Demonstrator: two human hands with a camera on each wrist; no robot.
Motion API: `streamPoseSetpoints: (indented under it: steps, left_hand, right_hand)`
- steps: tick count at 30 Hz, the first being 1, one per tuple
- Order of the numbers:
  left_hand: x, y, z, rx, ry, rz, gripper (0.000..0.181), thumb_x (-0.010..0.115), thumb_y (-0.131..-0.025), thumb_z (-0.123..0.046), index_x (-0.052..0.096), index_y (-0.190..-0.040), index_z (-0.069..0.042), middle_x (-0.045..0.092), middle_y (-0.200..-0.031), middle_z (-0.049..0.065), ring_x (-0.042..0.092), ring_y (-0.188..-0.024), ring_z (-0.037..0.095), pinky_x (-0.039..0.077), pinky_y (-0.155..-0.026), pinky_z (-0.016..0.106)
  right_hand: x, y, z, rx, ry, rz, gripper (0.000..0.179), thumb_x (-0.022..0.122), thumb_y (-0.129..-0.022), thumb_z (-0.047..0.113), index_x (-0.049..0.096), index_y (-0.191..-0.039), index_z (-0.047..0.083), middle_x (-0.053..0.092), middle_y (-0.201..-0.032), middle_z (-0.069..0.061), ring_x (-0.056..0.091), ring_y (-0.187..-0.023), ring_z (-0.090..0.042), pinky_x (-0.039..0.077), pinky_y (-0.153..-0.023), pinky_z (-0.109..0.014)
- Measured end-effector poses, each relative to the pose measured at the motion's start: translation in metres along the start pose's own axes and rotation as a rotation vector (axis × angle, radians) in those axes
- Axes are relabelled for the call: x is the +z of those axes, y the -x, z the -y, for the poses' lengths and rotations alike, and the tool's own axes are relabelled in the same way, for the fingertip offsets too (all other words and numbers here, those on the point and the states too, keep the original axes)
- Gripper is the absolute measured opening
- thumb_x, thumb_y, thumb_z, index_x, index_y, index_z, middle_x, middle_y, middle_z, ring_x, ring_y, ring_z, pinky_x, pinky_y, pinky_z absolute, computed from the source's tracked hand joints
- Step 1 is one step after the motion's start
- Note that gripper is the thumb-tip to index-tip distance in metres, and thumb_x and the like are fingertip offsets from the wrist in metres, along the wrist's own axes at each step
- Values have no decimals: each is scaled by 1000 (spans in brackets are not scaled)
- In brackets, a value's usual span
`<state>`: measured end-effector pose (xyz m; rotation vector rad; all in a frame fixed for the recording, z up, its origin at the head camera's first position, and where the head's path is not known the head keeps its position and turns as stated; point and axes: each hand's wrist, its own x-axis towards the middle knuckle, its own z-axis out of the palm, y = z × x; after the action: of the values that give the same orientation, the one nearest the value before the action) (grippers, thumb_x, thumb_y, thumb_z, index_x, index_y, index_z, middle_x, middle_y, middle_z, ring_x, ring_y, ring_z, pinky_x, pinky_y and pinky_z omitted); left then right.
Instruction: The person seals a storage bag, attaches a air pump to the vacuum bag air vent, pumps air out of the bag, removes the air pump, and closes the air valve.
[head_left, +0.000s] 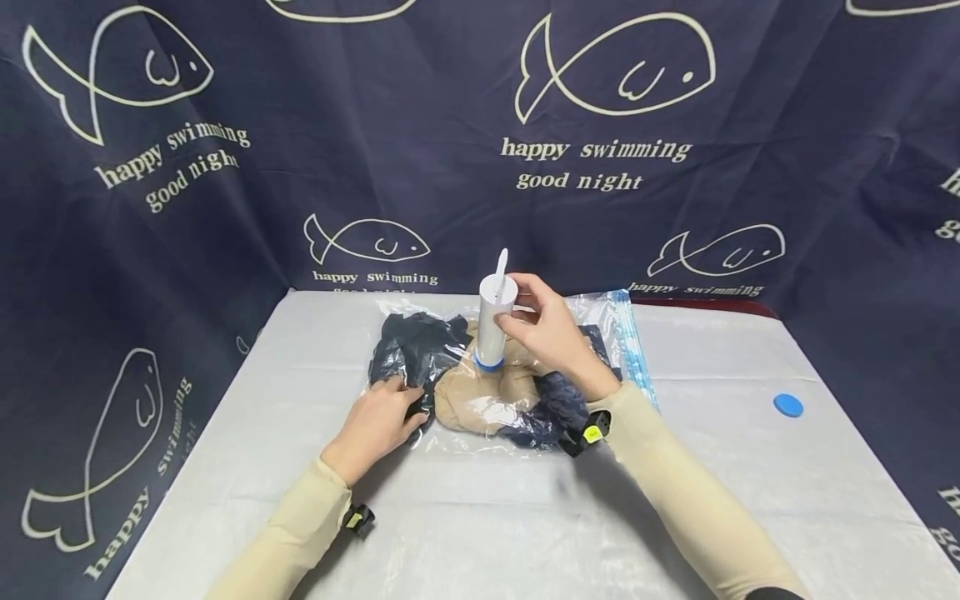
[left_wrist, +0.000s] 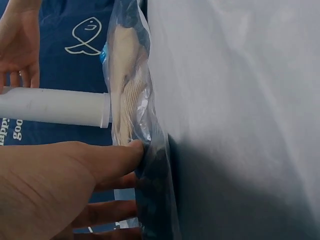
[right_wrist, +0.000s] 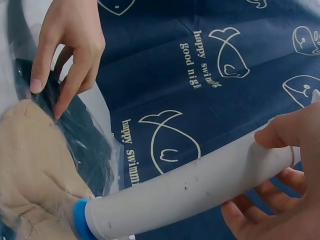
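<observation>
A clear vacuum storage bag [head_left: 480, 417] lies on the table with folded clothes inside, among them a beige garment [head_left: 457, 398] and dark ones. A white hand pump [head_left: 492, 333] stands upright on the bag, its lower end at a blue ring [right_wrist: 82, 220]. My right hand [head_left: 551, 329] holds the pump's barrel near the top, thumb on one side and fingers on the other. From the barrel's top a thin white handle [head_left: 502, 260] sticks up. On the bag's left part, over black cloth [head_left: 420, 342], rest the fingertips of my left hand [head_left: 378, 421].
A round blue cap [head_left: 788, 406] lies on the white-covered table [head_left: 720, 467] at the right. The bag's blue-striped edge [head_left: 633, 342] is at its right end. Dark blue curtains [head_left: 465, 100] with fish prints hang behind the table and at both sides.
</observation>
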<state>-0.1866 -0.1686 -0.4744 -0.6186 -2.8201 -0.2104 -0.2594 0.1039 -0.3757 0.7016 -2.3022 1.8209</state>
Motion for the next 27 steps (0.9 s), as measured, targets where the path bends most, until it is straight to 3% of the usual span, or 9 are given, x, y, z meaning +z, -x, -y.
streamPoseSetpoints:
  steps: [9,13,17,27]
  left_hand:
    - [-8,-1,7,90,-21,37,35,79,-90,-35,77,-115,-10,69,-110,13,65,-97,33,61,-74,49]
    - [-7,-1,10,126,0,39,35,79,-90,-33,76,-117,-10,70,-117,13,67,-107,33,60,-84,50]
    - [-7,-1,13,156,8,85,36,78,-92,-32,75,-120,-10,70,-122,15,67,-113,35,58,-93,51]
    - [-10,-6,12,192,38,99,35,80,-90,-29,75,-118,-8,71,-113,13,70,-102,31,60,-88,48]
  right_hand:
    - [-3,2,-3,-32,61,15,47,73,-87,-6,58,-132,-6,65,-123,-26,66,-118,-43,55,-101,-50]
    - [-4,0,-1,-35,79,42,47,73,-87,-5,59,-133,-4,66,-124,-25,67,-117,-42,56,-101,-49]
    - [-4,0,-1,-18,64,54,48,72,-88,-5,58,-134,-3,66,-126,-24,66,-120,-39,54,-103,-47]
    - [-6,0,6,-30,27,52,55,64,-88,-9,52,-142,-5,65,-133,-27,63,-126,-38,51,-108,-47]
